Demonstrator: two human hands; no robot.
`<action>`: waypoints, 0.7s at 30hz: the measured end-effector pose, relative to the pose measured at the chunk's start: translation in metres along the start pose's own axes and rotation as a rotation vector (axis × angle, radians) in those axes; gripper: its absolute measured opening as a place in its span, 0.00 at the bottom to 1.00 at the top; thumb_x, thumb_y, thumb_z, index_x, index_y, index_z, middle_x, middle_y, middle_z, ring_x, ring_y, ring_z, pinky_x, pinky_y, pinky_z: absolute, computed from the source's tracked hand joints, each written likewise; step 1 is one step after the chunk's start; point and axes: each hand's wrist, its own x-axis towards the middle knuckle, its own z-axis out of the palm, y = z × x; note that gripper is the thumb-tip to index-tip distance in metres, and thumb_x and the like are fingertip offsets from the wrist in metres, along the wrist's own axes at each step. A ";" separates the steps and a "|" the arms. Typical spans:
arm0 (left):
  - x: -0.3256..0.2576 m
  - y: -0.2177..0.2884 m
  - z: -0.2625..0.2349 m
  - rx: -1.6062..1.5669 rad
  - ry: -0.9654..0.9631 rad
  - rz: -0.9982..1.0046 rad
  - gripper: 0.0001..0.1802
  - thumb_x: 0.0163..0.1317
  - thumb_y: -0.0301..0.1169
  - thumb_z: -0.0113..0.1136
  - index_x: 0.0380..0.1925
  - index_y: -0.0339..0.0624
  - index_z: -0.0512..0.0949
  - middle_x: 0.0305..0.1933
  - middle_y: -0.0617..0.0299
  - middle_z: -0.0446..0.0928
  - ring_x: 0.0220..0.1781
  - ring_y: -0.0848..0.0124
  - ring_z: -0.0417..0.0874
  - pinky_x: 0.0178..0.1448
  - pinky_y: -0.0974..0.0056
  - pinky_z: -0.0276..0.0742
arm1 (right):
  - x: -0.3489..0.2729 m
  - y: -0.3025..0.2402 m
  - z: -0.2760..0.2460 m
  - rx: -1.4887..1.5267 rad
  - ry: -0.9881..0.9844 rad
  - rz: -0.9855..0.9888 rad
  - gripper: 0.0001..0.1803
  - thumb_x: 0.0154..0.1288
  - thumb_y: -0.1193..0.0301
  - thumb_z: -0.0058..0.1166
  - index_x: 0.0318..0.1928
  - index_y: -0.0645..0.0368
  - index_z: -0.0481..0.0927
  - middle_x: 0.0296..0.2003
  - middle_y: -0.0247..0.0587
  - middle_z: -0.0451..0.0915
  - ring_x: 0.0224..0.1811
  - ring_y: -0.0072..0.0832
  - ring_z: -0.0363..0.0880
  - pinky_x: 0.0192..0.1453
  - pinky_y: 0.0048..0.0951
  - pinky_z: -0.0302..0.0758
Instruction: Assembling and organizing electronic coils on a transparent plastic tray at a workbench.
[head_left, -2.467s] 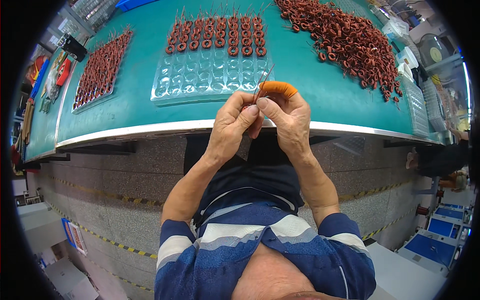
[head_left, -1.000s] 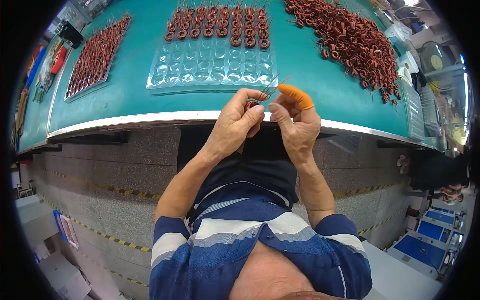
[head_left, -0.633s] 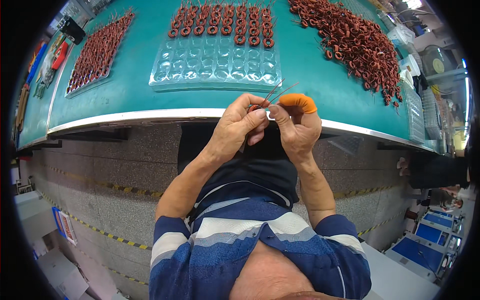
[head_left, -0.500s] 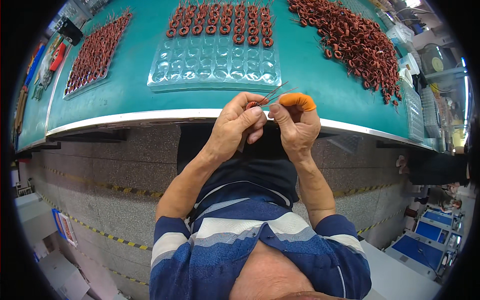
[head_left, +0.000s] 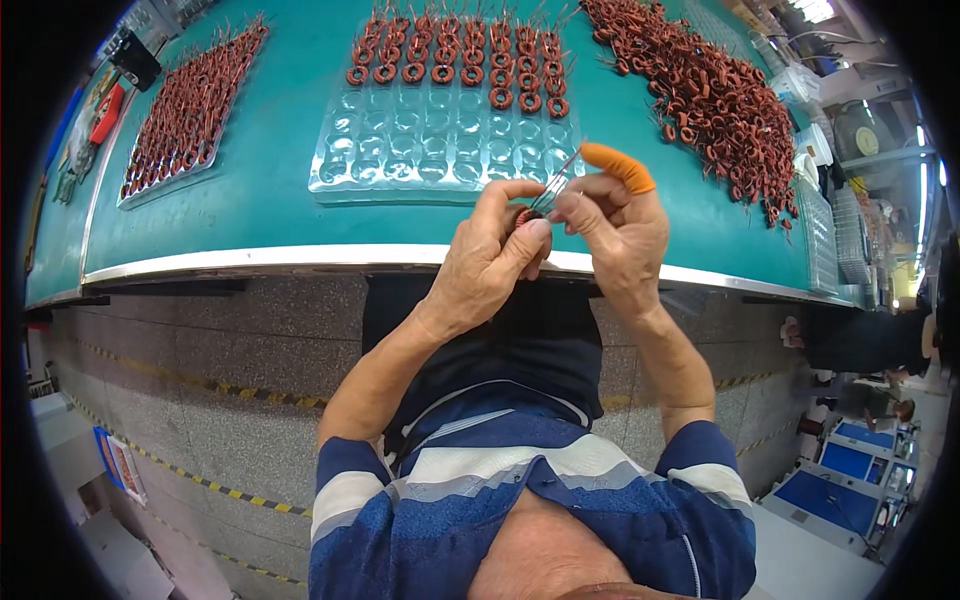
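My left hand [head_left: 485, 255] is closed, pinching a small toroidal coil [head_left: 524, 218] between thumb and fingers just over the table's front edge. The coil is wound with red-brown wire and is partly covered by the fingers. Its thin lead wires [head_left: 545, 196] point up and to the right. On the right side of the coil, my right hand [head_left: 628, 240] is closed with bent fingers, its thumb and fingers at the leads. An orange finger cot [head_left: 620, 167] covers its index finger, whose tip is near the wire ends.
Beyond my hands a clear plastic tray [head_left: 375, 182] has rows of coils in its far cups. A second filled tray [head_left: 185, 130] stands at the left, beside red-handled tools [head_left: 107, 117]. A large heap of loose coils [head_left: 715, 110] covers the right of the green table [head_left: 250, 190].
Both hands, with the coil, have shifted slightly right and down relative to the tray. The right index finger has lifted and straightened toward the wire ends; the left keeps its pinch.
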 end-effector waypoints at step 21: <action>0.010 -0.004 -0.019 0.272 0.147 0.010 0.10 0.65 0.26 0.56 0.44 0.35 0.72 0.25 0.60 0.73 0.24 0.75 0.72 0.29 0.68 0.68 | 0.160 0.061 0.026 -0.743 -0.170 -0.324 0.19 0.62 0.74 0.60 0.52 0.65 0.75 0.33 0.37 0.83 0.33 0.21 0.81 0.37 0.21 0.78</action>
